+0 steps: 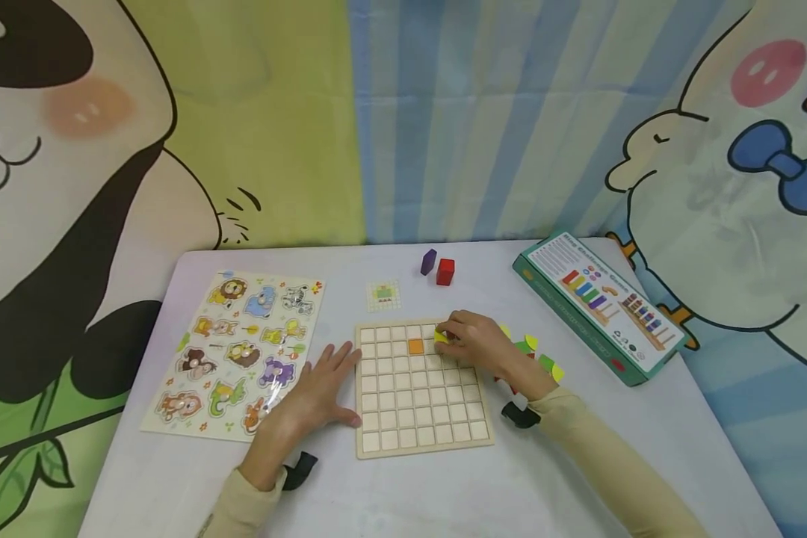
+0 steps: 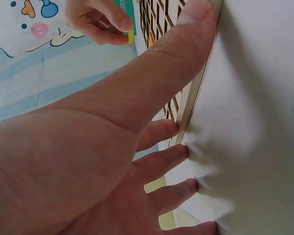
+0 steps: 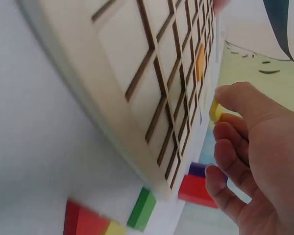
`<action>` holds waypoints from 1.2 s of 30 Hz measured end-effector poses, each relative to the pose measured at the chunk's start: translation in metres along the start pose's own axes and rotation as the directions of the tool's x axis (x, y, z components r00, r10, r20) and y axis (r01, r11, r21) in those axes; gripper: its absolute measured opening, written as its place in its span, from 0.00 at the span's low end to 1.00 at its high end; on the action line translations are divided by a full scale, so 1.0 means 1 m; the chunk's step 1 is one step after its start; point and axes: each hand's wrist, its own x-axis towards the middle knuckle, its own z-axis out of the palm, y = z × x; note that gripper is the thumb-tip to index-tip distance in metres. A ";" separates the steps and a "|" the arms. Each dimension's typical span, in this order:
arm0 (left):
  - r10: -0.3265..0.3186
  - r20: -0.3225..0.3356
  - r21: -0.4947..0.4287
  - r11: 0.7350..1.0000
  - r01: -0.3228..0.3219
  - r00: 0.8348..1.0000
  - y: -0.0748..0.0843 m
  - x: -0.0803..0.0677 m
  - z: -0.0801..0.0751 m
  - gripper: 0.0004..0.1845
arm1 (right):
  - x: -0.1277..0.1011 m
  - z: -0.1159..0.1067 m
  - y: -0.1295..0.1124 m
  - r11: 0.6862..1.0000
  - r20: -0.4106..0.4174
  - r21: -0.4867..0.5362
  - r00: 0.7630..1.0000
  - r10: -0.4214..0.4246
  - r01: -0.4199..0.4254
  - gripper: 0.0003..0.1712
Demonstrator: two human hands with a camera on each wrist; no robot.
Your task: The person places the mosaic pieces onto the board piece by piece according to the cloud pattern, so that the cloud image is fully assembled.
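Observation:
A square wooden grid board (image 1: 417, 396) lies flat at the middle of the table, with one orange tile (image 1: 415, 347) set in a cell of its upper part. My right hand (image 1: 474, 340) pinches a small yellow tile (image 3: 215, 110) between thumb and index finger, over the board's upper right. In the head view my left hand (image 1: 319, 385) rests spread at the board's left edge. Its thumb touches the wooden frame (image 2: 190, 98), and its straight fingertips press on the tabletop in the left wrist view.
A small pattern card (image 1: 383, 296) lies behind the board, near a purple block (image 1: 428, 261) and a red block (image 1: 446, 272). Green, yellow and red pieces (image 1: 546, 363) are scattered right of the board. An animal puzzle sheet (image 1: 235, 355) lies left, a green box (image 1: 601, 306) right.

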 end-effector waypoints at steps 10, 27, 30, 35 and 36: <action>-0.006 -0.003 0.004 1.000 0.006 1.000 0.004 0.000 -0.002 0.63 | 0.004 0.009 -0.007 1.000 0.114 -0.011 0.993 0.021 -0.020 0.14; -0.010 -0.002 0.005 1.000 0.010 1.000 0.004 0.001 -0.001 0.63 | 0.009 0.011 -0.015 0.979 0.156 0.062 0.971 0.184 -0.195 0.12; -0.011 -0.005 0.003 1.000 0.011 1.000 0.004 0.001 -0.001 0.63 | 0.008 0.012 -0.015 0.977 0.143 0.068 0.971 0.190 -0.201 0.12; -0.004 -0.009 0.009 1.000 0.004 1.000 0.004 0.001 -0.001 0.63 | 0.008 0.013 -0.015 0.972 0.128 0.083 0.969 0.211 -0.222 0.12; -0.001 -0.009 0.009 1.000 0.002 1.000 0.004 0.001 -0.001 0.63 | 0.008 0.014 -0.015 0.972 0.129 0.082 0.969 0.210 -0.221 0.12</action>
